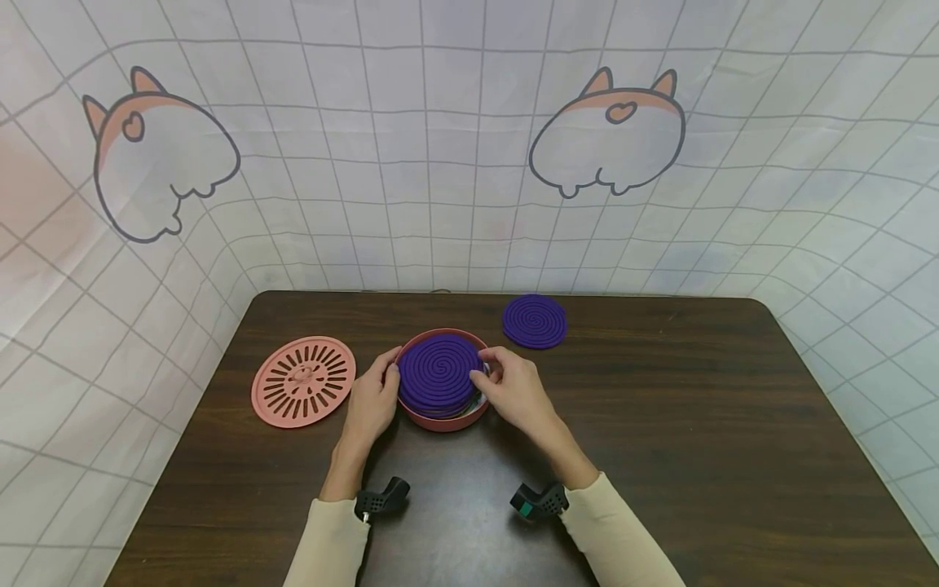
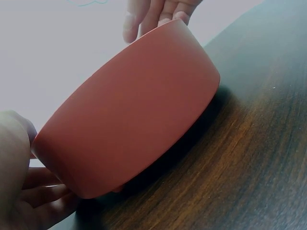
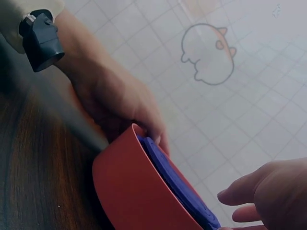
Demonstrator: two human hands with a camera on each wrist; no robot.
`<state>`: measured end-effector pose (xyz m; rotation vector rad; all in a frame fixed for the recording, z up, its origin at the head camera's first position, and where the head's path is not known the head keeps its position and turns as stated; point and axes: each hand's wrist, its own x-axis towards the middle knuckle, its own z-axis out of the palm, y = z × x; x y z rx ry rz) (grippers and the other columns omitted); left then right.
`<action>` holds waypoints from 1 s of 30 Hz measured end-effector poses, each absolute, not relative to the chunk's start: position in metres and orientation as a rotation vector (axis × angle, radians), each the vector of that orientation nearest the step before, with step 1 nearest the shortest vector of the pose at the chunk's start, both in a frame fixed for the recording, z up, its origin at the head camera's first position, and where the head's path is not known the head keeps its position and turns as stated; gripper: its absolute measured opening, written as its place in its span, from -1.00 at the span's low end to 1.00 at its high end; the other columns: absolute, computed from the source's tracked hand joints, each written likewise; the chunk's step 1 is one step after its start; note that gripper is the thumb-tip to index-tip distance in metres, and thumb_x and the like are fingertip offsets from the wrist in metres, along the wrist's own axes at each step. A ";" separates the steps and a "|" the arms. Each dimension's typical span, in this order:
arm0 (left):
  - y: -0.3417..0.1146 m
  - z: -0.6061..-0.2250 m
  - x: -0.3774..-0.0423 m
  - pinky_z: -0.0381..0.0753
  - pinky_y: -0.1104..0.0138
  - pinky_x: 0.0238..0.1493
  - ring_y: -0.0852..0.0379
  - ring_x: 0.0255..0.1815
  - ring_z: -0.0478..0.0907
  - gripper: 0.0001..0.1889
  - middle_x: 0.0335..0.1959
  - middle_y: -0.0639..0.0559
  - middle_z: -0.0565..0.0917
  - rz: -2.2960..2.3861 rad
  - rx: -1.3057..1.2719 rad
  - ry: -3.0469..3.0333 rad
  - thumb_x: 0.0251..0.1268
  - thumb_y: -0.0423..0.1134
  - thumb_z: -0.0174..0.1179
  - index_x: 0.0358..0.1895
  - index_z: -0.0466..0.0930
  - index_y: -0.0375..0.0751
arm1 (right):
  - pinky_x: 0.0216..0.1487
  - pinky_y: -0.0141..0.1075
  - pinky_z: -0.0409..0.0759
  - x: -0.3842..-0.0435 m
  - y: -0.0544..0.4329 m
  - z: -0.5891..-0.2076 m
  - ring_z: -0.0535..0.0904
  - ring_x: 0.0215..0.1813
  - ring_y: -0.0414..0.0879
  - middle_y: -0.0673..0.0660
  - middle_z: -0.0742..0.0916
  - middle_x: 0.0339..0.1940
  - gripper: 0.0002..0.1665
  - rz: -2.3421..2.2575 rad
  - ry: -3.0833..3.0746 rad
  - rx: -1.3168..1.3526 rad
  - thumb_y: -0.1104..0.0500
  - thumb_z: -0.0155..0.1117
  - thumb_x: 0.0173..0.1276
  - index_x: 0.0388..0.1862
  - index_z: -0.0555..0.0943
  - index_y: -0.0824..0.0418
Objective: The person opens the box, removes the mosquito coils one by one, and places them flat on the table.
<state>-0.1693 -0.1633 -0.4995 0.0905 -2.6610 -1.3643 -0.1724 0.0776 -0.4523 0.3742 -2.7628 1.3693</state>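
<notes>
A round red box (image 1: 443,425) sits in front of me, filled with a stack of flat purple spiral mosquito coils (image 1: 440,371). My left hand (image 1: 372,398) grips the box's left side, thumb at the rim and fingers round the wall (image 2: 129,110). Over the right rim is my right hand (image 1: 516,390), its thumb and fingers apart beside the edge of the top coil (image 3: 177,182). In the right wrist view the right thumb (image 3: 240,189) points toward that edge. Something pale shows under the stack at the right, mostly hidden.
The pink slotted round lid (image 1: 304,381) lies left of the box. One more purple spiral coil (image 1: 535,321) lies at the back, right of the box. A grid-patterned cloth (image 1: 455,163) surrounds the back and sides of the dark wooden table (image 1: 697,424).
</notes>
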 end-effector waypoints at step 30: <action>-0.164 -0.499 -0.168 0.47 -0.05 0.37 -0.10 0.36 0.52 -0.57 0.32 -0.09 0.60 -1.371 0.097 -2.662 0.59 -0.12 -0.13 0.39 0.49 0.01 | -0.35 -0.41 0.49 -0.171 0.073 -0.453 0.52 -0.41 -0.17 0.10 0.64 -0.38 -0.67 1.346 -2.667 0.427 0.17 0.40 0.30 0.01 0.69 0.25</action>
